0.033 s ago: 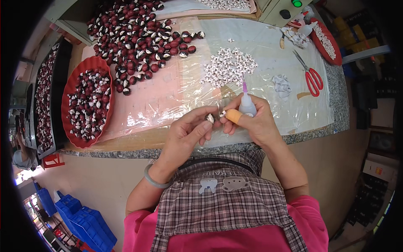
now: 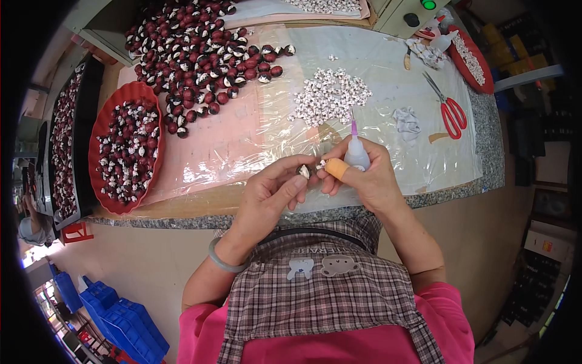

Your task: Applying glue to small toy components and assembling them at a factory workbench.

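Note:
My left hand point(image 2: 276, 191) pinches a small dark and white ball point(image 2: 304, 171) between thumb and fingers, near the table's front edge. Close beside it, my right hand point(image 2: 370, 176) holds a small white piece point(image 2: 321, 164) with pinkish marks at its fingertips. An orange cover point(image 2: 336, 168) wraps a digit of that hand. The same hand also grips a squeeze bottle point(image 2: 358, 155) of clear plastic, whose purple tip with a thin needle points away from me. Beyond the tip lies a heap of similar white pieces point(image 2: 333, 97).
Many dark red, black and white balls point(image 2: 200, 67) cover the far left. A red scalloped tray point(image 2: 154, 161) holds more, with white pieces on them. To the right lie red-handled scissors point(image 2: 453, 118), a crumpled wipe point(image 2: 406, 121) and a red dish point(image 2: 485, 86) of white pieces.

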Tool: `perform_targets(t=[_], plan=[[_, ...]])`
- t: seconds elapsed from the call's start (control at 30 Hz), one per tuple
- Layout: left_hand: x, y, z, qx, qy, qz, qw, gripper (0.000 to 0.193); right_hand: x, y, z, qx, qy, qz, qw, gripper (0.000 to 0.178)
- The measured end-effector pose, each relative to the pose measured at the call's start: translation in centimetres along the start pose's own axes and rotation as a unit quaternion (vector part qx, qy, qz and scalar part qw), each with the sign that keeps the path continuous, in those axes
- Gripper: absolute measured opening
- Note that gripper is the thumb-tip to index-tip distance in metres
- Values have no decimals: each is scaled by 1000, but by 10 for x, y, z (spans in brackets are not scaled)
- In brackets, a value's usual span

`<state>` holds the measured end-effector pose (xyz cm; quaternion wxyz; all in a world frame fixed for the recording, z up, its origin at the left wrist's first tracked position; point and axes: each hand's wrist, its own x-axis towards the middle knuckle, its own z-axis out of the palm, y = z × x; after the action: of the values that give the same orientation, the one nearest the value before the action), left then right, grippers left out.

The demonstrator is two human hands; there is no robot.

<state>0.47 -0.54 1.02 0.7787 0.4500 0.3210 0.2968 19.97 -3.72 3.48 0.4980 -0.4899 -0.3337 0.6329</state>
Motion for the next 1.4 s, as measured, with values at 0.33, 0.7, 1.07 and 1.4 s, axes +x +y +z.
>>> perform_targets(t=[0.33,0.7,1.07,1.4], plan=[[-1,-6,9,112,17,32,993,26,-12,15,7,-62,54,-9,997,8],[-2,-9,18,328,81,167,926,24,-18,36,24,-140,133,-105,976,6],[-12,36,-11,405,132,218,878,24,-13,22,26,-33,89,-111,989,19],[-18,104,-120,756,296,296,504,34,-14,25,-4,-99,61,-102,988,17]])
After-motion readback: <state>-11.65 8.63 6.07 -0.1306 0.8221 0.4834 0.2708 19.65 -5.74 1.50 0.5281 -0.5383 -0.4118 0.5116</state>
